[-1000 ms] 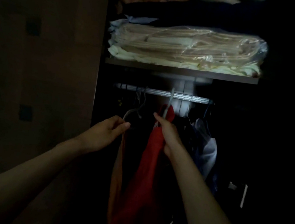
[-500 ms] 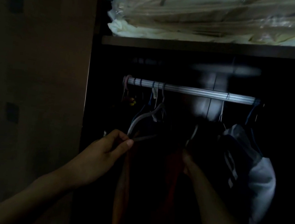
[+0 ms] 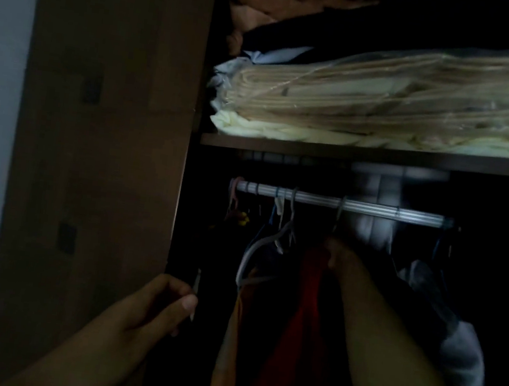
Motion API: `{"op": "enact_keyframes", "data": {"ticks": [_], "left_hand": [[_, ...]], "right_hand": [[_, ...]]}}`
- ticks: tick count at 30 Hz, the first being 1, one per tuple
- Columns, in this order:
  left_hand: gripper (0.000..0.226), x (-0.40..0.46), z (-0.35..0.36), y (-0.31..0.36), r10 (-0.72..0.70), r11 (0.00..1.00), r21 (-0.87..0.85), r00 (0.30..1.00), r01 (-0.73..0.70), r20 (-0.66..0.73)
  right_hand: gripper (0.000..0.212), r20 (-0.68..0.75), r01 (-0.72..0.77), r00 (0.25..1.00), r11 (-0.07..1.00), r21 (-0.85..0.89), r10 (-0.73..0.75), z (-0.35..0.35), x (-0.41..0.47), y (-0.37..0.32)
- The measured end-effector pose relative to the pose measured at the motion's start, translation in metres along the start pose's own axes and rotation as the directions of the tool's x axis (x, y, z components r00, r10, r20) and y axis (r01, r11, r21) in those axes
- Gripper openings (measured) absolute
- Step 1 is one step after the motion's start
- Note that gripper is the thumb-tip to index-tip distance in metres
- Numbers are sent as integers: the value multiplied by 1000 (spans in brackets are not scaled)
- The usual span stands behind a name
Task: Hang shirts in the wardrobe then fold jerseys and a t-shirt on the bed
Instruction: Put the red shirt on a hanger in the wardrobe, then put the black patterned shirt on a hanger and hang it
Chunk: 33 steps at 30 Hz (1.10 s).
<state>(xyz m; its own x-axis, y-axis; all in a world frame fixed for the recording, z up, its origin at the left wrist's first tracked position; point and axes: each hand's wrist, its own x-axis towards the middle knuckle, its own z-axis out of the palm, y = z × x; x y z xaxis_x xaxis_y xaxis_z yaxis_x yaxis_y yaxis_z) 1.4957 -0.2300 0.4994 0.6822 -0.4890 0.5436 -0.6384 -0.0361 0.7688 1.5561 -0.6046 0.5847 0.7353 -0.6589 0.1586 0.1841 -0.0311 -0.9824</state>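
You're in a home bedroom, at an open wardrobe [image 3: 98, 173] w/ brown wood door. Metal rail [image 3: 341, 203] carries hangers & clothes, e.g. a red shirt [image 3: 297, 326]; shelf [image 3: 363, 156] above holds bagged folded linens [image 3: 386, 103].

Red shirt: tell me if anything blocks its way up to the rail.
Nothing visible does. The red shirt hangs directly below the rail, held at its top by the right hand; the white hanger sits to its left.

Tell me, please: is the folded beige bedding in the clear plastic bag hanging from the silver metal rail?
No, the folded beige bedding in the clear plastic bag lies on the dark wooden shelf above the silver metal rail.
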Motion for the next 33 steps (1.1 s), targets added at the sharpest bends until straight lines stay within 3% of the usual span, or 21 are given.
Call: {"op": "enact_keyframes", "data": {"ticks": [3,7,9,11,13,15,17,19,21,23,26,29,33], "left_hand": [[28,-8,-4,-4,-32,999,-10,999,32,-18],[19,-43,-11,7,-89,996,1,991,89,-98],[23,-68,-23,18,-140,990,12,981,142,-131],[33,-95,-43,28,-174,980,63,967,188,-185],[49,-130,-65,41,-192,967,120,951,226,-241],[58,-171,-85,54,-219,947,168,931,275,-292],[41,-223,-101,70,-249,925,196,908,327,-338],[30,-287,-115,86,-280,896,215,872,387,-402],[27,-367,-131,96,-334,855,198,801,480,-497],[25,-457,-143,103,-402,792,147,688,592,-605],[24,-604,-148,129,-460,682,50,481,729,-746],[18,-751,-130,172,-464,564,-133,180,815,-868],[17,-936,-65,224,-401,355,-375,-223,857,-889]], "right_hand": [[29,52,-5,999,999,-40,8,-2,21,15],[30,39,-21,999,996,-81,24,-5,2,20],[57,-100,21,993,923,-385,-64,-7,-13,30],[81,-187,98,939,744,-660,-289,3,-65,36],[67,-82,297,892,715,-632,-444,26,-133,40],[39,114,447,879,713,-540,-463,55,-195,45],[22,324,514,857,714,-475,-402,90,-260,56],[21,507,534,803,755,-382,-311,125,-335,69],[22,703,544,684,779,-311,-197,162,-420,84],[19,863,592,490,775,-222,-127,193,-512,104],[16,981,666,188,740,-95,-43,223,-658,144],[18,983,682,-163,730,50,85,230,-814,189],[21,828,665,-502,724,184,250,209,-1001,254]]}}
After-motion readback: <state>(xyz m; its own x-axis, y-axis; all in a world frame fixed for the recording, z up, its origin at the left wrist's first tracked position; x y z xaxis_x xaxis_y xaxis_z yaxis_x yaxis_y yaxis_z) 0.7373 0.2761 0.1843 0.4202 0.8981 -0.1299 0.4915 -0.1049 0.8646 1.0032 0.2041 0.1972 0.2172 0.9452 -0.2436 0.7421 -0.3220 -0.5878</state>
